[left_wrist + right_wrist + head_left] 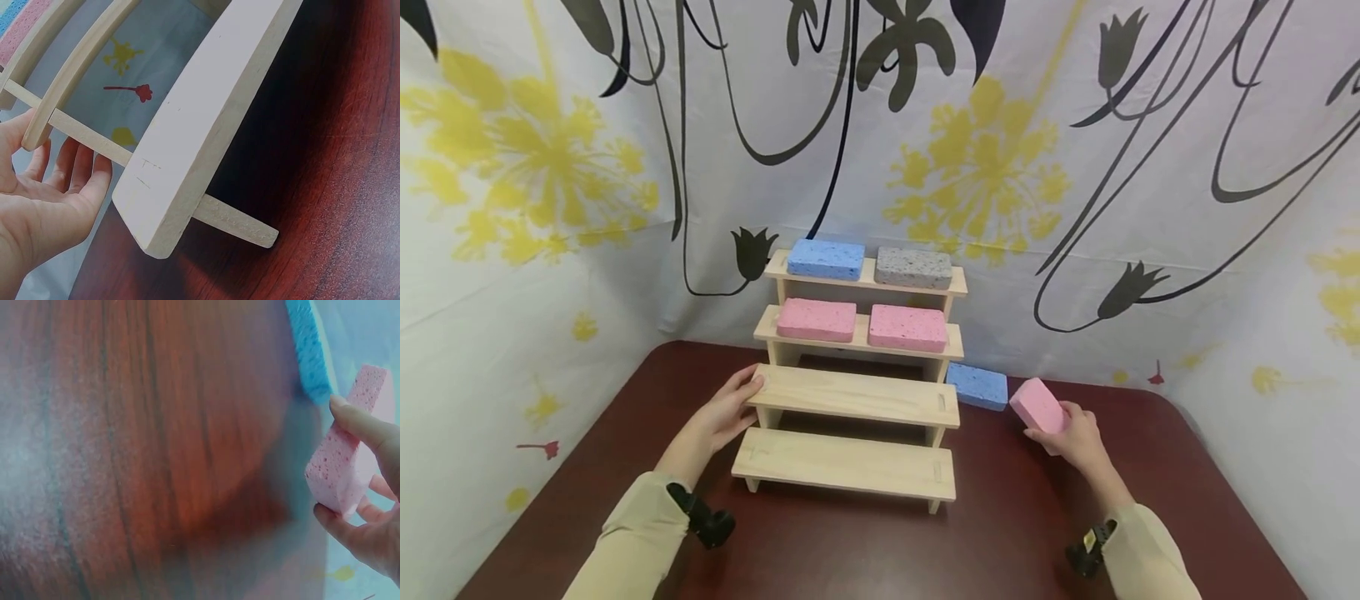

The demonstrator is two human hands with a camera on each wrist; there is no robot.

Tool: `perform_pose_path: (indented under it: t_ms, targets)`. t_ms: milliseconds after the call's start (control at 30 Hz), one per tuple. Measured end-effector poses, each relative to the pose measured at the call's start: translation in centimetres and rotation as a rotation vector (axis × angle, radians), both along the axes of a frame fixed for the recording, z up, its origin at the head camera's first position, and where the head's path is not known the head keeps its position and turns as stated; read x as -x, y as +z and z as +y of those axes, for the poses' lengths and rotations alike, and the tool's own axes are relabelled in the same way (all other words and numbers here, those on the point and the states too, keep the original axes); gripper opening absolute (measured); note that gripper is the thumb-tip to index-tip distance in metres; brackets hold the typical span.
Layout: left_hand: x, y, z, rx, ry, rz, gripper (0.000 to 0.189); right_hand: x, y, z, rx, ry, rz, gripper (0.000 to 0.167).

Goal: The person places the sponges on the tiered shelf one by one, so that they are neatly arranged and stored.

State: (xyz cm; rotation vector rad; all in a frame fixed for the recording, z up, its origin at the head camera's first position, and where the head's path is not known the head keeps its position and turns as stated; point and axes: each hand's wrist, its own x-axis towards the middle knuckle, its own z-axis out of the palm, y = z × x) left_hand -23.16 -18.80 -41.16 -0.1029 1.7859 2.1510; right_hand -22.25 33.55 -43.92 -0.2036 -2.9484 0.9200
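A wooden stepped shelf (857,392) stands on the dark red table. My left hand (721,410) grips the left end of its second step from the bottom, fingers curled beneath the board in the left wrist view. To the right of the shelf, my right hand (1078,437) pinches a pink sponge (1037,406) by its edges, tilted above the table. Close to it, a blue sponge (977,387) lies on the table beside the shelf. Two pink sponges (816,320) rest on the step below the top. The top step bears a blue sponge (826,259) and a grey sponge (913,267).
The two lower steps are bare wood. Behind and at both sides of the table (1000,517) hangs a white cloth (850,183) with yellow and dark flower prints. Each wrist wears a black strap with a small camera (711,525).
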Motion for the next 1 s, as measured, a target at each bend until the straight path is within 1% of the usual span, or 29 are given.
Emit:
perform_pose_path:
  t_ms: [100,300,500,733,900,1000]
  targets:
    - [0.0,0.0,-0.1,-0.002,-0.003,0.006,0.072,-0.1,1.3,-0.7,0.000,0.034,0.028,0.088]
    - [-0.1,0.3,-0.2,-0.005,-0.005,-0.002,0.071,-0.6,4.0,-1.9,-0.027,0.125,0.020,0.090]
    - [0.0,0.1,0.0,-0.014,-0.011,-0.020,0.073,-1.7,6.0,-3.2,-0.053,0.203,0.060,0.087]
    - [-0.1,0.0,-0.2,-0.013,-0.003,-0.031,0.073,-2.6,8.6,-6.6,-0.084,0.291,0.091,0.084]
    - [-0.1,0.0,-0.2,-0.014,-0.003,-0.031,0.073,-3.1,9.7,-9.3,-0.094,0.362,0.122,0.082]
    - [-0.1,0.0,-0.2,-0.005,-0.010,-0.019,0.074,-3.1,10.3,-11.0,-0.098,0.417,0.144,0.081]
